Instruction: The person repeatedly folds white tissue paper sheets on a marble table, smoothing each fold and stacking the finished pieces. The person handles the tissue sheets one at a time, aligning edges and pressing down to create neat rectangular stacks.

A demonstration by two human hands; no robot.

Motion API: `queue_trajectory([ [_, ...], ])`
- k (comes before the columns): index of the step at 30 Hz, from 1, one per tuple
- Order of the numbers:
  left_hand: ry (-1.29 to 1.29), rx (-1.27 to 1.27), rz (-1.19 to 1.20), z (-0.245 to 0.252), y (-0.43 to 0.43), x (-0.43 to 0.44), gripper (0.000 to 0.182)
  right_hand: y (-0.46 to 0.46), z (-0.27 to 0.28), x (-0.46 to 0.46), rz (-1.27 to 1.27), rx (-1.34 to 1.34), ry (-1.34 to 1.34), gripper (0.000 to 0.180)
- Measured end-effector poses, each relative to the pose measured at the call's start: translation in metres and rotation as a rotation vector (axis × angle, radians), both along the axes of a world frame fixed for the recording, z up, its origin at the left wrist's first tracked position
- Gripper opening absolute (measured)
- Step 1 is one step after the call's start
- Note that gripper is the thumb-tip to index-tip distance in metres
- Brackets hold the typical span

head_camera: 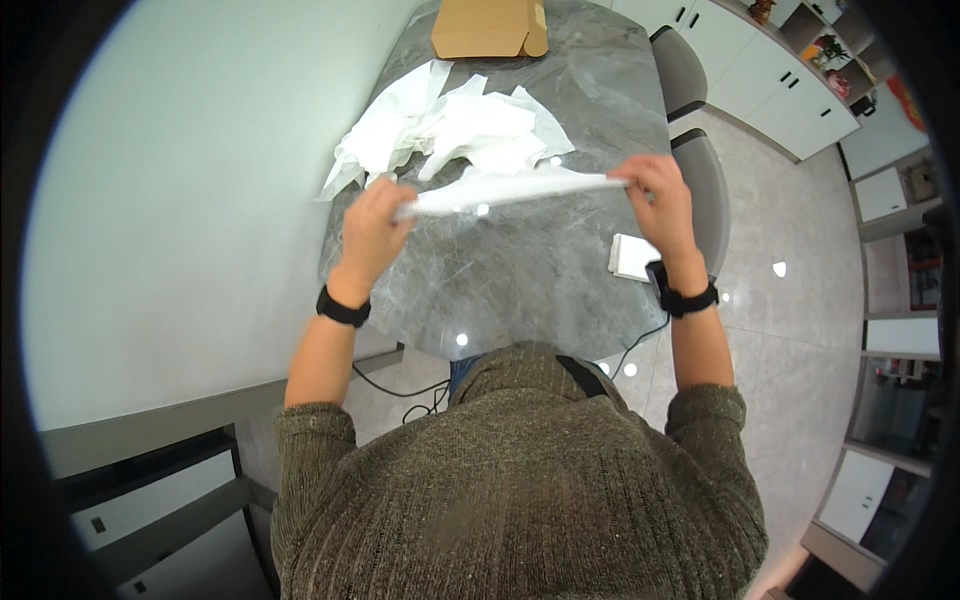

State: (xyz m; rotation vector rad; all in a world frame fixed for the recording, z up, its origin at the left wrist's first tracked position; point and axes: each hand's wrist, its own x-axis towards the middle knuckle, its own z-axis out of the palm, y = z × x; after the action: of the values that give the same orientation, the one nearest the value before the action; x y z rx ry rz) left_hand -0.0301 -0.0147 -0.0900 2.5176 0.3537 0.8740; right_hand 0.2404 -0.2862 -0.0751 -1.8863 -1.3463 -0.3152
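Between my two hands a thin white sheet (pixel 517 190), tissue or soft cloth, is stretched over the table. My left hand (pixel 377 225) pinches its left end, and my right hand (pixel 660 196) grips the right end between thumb and fingers. Both hands are slightly blurred. Just beyond the stretched sheet lies a loose, crumpled heap of similar white sheets (pixel 480 127). Close by my right wrist, a small folded stack of white sheets (pixel 631 256) rests on the table, partly covered by the wrist.
The grey marbled table (pixel 510 277) meets a pale wall (pixel 187 187) on the left. A brown cardboard box (pixel 487 28) sits at its far end. Two grey chairs (pixel 701 195) stand along the right edge. Black cables (pixel 641 341) hang near the table's front.
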Motion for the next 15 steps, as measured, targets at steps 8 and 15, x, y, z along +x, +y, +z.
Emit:
queue_trajectory([
  [8, 0.425, -0.038, -0.155, -0.125, -0.054, -0.048, 0.028, -0.053, -0.148, -0.061, 0.028, -0.369, 0.209, 0.024],
  [15, 0.751, -0.548, 0.099, -0.198, -0.071, -0.080, 0.049, -0.056, -0.191, -0.096, 0.145, -0.646, 0.251, 0.021],
])
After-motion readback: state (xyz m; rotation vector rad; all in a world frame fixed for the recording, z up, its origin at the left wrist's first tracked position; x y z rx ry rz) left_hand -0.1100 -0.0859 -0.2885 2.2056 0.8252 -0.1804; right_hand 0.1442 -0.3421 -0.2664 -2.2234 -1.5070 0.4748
